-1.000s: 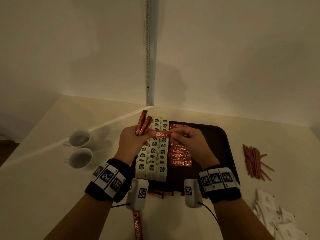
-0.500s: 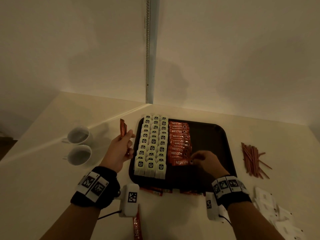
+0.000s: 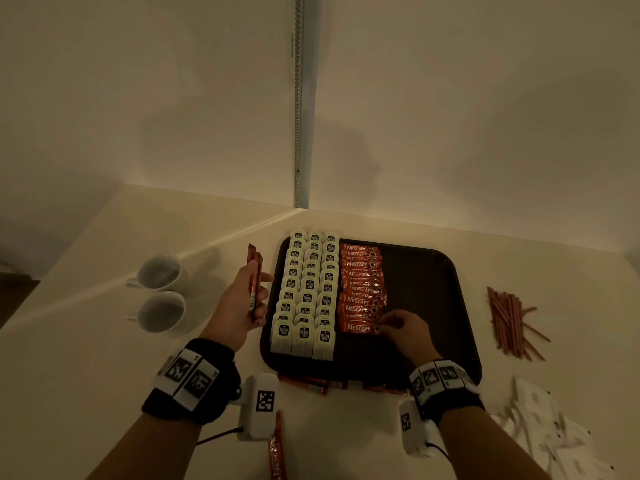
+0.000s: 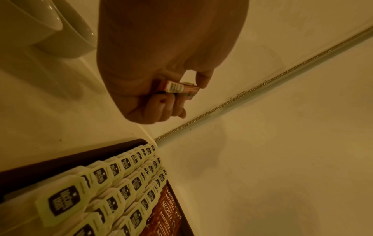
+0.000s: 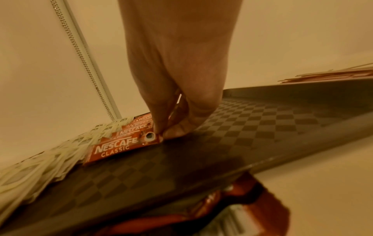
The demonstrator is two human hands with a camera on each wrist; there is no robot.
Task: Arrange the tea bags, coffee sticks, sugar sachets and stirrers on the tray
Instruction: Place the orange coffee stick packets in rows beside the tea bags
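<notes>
A dark tray [image 3: 433, 271] holds three rows of white tea bags [image 3: 306, 296] and a column of red coffee sticks [image 3: 362, 285]. My right hand [image 3: 398, 323] pinches the right end of the nearest coffee stick [image 5: 119, 146], which lies flat on the tray [image 5: 262, 127]. My left hand [image 3: 247, 299] hovers left of the tray and grips a couple of upright coffee sticks [image 3: 254, 275], whose ends [image 4: 179, 87] show in the left wrist view. Red stirrers [image 3: 509, 320] and white sugar sachets [image 3: 547, 427] lie on the table right of the tray.
Two white cups [image 3: 161, 292] stand left of the tray. More coffee sticks [image 3: 311, 384] lie along the tray's near edge, and one [image 3: 277, 448] lies nearer to me. The right half of the tray is bare. A wall rises just behind the table.
My right hand took a coffee stick from the left hand's bunch and brought it down onto the near end of the column. The left hand moved left, off the tray.
</notes>
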